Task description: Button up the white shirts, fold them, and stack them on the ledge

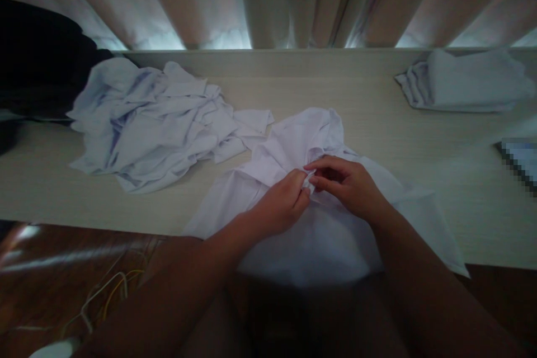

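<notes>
my two bare hands meet at a gathered fold of a white garment (310,240), which lies in front of me on a pale table (369,123), spread between a rumpled heap and a folded stack, its lower part draping over the near edge toward my lap. my left hand (285,198) is curled closed around a bunched bit of the cloth, thumb pressed along it. my right hand (348,179) comes in from the other side, thumb and forefinger pinching the same small piece just beside my left knuckles. a loose heap of white cloth (155,128) sits to the left, a trailing end near the garment. at the far right rests a folded white stack (474,81), well apart from my hands, with a pixelated object (520,159) nearer me at the table's edge of view. a black item (37,56) stands behind the heap. striped curtains (210,0) hang beyond; below left, white and yellow cables (111,291) cross a reddish-brown floor (46,263).
</notes>
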`<control>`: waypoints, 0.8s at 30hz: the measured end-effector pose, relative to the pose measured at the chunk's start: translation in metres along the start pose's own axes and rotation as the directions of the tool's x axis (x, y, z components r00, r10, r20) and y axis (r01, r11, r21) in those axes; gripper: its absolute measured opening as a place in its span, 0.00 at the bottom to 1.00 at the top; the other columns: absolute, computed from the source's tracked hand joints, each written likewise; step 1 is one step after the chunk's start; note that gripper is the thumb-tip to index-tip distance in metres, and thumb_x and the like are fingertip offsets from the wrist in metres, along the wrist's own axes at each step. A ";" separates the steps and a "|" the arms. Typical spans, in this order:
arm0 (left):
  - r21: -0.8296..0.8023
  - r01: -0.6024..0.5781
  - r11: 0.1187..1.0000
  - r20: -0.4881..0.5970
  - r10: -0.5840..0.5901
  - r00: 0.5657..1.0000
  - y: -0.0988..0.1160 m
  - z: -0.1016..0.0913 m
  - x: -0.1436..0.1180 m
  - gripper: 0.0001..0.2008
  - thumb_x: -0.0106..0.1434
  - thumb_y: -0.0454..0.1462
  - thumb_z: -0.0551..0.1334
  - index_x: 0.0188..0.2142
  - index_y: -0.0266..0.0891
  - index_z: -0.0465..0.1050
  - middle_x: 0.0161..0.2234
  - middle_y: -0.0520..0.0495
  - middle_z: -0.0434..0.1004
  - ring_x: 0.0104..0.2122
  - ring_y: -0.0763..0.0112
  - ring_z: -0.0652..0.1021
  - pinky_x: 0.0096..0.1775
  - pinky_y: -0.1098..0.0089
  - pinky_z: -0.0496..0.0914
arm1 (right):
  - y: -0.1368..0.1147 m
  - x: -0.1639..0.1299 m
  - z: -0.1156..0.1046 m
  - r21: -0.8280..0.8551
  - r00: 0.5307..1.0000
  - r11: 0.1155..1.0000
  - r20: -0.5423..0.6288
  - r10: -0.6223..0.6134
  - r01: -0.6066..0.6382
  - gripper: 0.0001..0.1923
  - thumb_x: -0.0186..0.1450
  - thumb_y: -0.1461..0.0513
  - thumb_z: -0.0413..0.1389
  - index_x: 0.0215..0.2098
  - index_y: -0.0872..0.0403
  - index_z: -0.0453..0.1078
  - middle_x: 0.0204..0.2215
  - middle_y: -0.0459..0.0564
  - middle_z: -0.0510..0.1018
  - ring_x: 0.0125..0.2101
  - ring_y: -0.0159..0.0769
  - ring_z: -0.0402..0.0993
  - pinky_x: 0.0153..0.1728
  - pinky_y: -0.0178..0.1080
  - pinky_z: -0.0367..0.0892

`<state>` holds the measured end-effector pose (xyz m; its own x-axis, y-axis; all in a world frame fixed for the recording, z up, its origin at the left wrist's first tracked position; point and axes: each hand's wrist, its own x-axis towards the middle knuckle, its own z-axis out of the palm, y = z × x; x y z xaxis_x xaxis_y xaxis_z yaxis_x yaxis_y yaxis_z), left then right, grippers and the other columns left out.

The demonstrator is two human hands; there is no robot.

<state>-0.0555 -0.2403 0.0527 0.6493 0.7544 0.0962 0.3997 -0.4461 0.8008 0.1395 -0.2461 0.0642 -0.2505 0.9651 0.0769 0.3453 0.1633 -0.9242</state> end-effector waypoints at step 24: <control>0.244 0.010 0.970 0.027 -0.017 0.999 -0.008 0.000 0.002 0.08 0.72 0.38 0.48 0.40 0.40 0.63 0.36 0.47 0.70 0.34 0.66 0.72 0.40 0.64 0.69 | -0.004 0.002 0.000 -0.180 0.999 0.983 -0.009 0.031 -0.032 0.05 0.66 0.59 0.59 0.36 0.52 0.73 0.30 0.46 0.76 0.31 0.34 0.73 0.33 0.37 0.66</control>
<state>-0.0580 -0.2353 0.0466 0.6598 0.7485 0.0665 0.5516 -0.5424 0.6337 0.1377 -0.2448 0.0676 -0.2318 0.9714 0.0519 0.5105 0.1669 -0.8435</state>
